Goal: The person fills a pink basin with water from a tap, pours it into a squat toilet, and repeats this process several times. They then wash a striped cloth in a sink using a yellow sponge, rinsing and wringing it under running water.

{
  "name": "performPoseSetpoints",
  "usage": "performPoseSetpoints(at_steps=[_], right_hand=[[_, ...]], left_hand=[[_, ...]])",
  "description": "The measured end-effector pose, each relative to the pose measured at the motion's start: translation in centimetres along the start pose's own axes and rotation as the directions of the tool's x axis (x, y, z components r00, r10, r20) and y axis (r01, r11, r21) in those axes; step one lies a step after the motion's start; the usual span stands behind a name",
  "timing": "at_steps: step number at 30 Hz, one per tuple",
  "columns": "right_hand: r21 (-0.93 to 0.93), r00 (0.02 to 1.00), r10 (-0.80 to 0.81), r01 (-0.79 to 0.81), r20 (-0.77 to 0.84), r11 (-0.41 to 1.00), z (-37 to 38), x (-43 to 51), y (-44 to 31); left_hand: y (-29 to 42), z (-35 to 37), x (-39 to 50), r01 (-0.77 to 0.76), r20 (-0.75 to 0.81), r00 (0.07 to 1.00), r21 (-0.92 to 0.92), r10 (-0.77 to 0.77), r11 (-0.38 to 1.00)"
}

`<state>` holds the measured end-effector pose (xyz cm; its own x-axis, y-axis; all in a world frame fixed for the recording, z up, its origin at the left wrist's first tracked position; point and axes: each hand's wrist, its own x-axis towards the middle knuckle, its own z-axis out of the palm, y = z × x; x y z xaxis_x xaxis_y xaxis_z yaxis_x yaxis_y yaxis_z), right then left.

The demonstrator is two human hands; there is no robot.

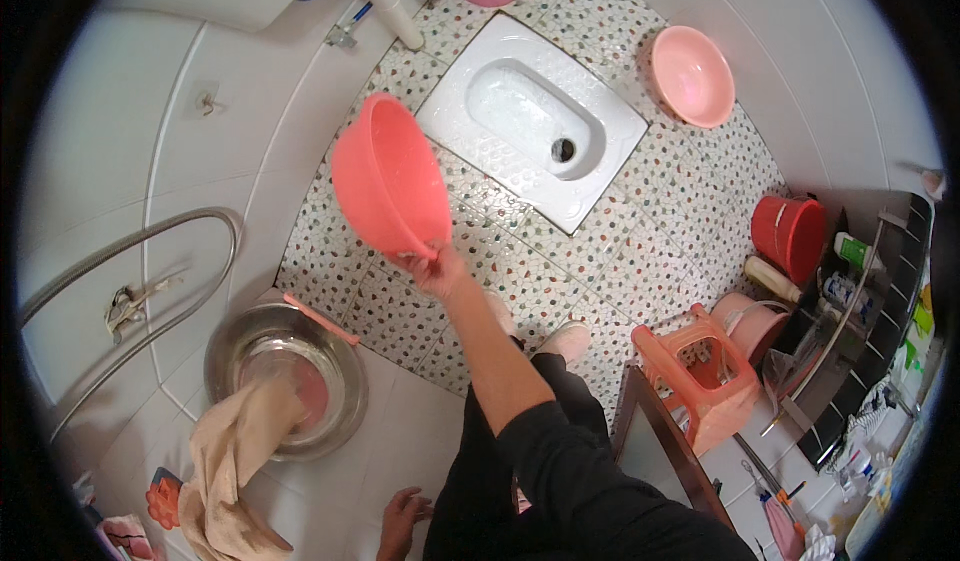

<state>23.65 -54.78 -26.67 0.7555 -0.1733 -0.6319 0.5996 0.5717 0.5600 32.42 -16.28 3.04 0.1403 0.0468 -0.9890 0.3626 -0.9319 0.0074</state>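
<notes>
My right hand (439,272) grips the rim of a pink plastic basin (352,182), which is tilted on its side beside a white squat toilet (487,163). My left hand (405,520) is low in the view near my leg, its fingers slightly apart, with nothing seen in it. To the left of my legs stands a metal basin (349,411), and a beige towel (232,441) hangs partly into it. A pink plastic bar (322,319) lies across that basin's upper edge.
A lighter pink basin (724,80) rests near the far right wall. At right are a red bucket (772,234), a pink bucket (742,321), an upturned-looking plastic stool (720,411) and a black rack (892,336). A shower hose (150,231) loops at left.
</notes>
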Motion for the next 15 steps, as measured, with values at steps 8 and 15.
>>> performPoseSetpoints(at_steps=[8, 15], right_hand=[[-0.083, 0.998, -0.008, 0.003, -0.059, 0.997, -5.4, -5.7, 1.5], [-0.432, 0.825, -0.368, 0.17, -0.43, 0.886, -13.8, -12.4, -5.4]], left_hand=[[-1.2, -0.1, 1.5, 0.028, 0.014, 0.999, 0.109, -0.029, 0.994], [0.3, 1.2, 1.1, -0.008, 0.046, 0.999, 0.178, 0.0, 0.984]])
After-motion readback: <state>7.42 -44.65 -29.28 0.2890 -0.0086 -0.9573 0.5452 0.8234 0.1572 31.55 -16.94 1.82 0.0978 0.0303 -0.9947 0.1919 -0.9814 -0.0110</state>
